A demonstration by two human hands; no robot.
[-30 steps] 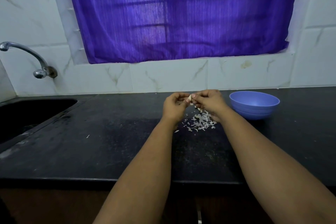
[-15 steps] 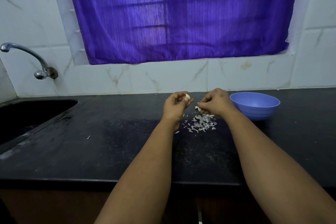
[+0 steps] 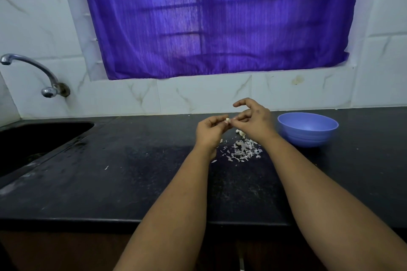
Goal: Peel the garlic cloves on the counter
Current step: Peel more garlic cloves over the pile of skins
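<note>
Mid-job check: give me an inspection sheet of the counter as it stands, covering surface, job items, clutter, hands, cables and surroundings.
Surface: black counter, speckled and smudged.
Job's things: garlic clove held above the counter; another clove lying under the right hand; blue bowl to the right, contents not visible.
Clutter: pile of garlic skins below the hands; stray flake further left.
Hands: left hand pinches the clove; right hand picks at it with its fingertips.
Cables: nothing seen.
Surroundings: sink and tap at left; purple curtain; marbled wall tiles.
</note>
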